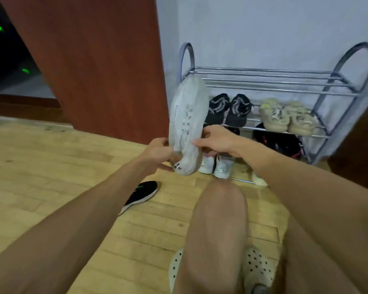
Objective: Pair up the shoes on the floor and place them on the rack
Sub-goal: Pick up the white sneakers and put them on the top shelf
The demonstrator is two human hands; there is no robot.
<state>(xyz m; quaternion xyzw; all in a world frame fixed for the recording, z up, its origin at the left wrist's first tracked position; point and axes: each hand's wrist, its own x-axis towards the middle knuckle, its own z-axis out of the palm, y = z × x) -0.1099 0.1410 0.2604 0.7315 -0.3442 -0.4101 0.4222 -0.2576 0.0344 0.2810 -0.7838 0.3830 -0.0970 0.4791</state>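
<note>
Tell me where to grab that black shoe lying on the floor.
The black shoe lies on its side on the wooden floor, toe pointing away, heel hidden behind the left forearm. Probably reach down from above and pinch across its midsection.

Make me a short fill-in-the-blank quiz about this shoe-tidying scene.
1. Both hands hold a ____ sneaker in front of the rack.
2. The rack's top shelf holds ____ shoes.
3. The black shoe with a green mark lies on the ____.
4. The beige pair sits to the ____ of the black pair on the same shelf.

Missing words: white; no; floor; right
</note>
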